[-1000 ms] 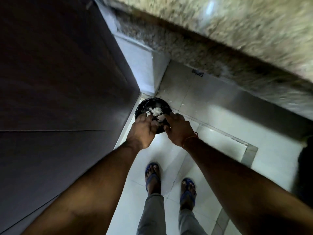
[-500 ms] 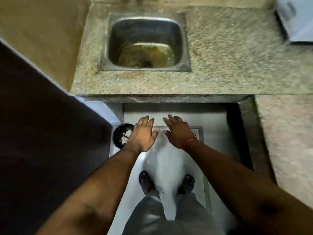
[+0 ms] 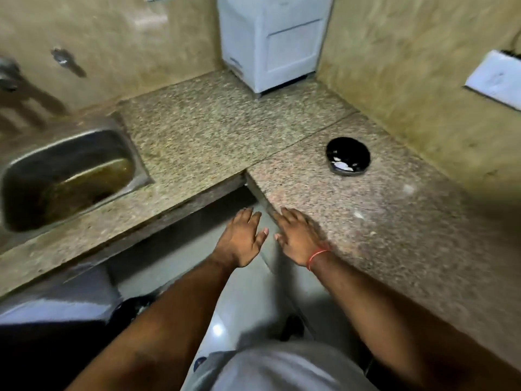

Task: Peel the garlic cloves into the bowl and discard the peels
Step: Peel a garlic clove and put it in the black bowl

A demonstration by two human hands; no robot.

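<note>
Both arms are stretched forward and down, and nothing is carried in either hand. The left hand (image 3: 241,239) is seen palm-down with its fingers straight and slightly spread, held over the floor gap just in front of the desk (image 3: 366,221) edge. The right hand (image 3: 296,238) is likewise flat, fingers extended, and is placed over the near corner of the desk; whether it actually touches the stone cannot be told through the blur. A red thread (image 3: 317,256) is worn round the right wrist. The two hands are kept close together, thumbs nearly meeting.

The black bowl (image 3: 348,159) is found on the speckled desk, well apart from both hands, further back and to the right, near the wall. Pale pieces (image 3: 342,165) are seen inside it at its near edge; whether these are peeled cloves cannot be made out at this sharpness. A few small pale flecks (image 3: 358,214) are scattered on the desk between the bowl and the right hand.

To the left, a steel sink (image 3: 67,176) is set into the other run of the desk, with brownish staining at its bottom. A white box-like appliance (image 3: 270,43) is stood in the far corner against the wall, and a white switch plate (image 3: 496,80) is mounted on the right wall. Below, a glossy tiled floor (image 3: 248,292) is seen, and a dark object (image 3: 132,307) is partly shown by the left forearm.
</note>
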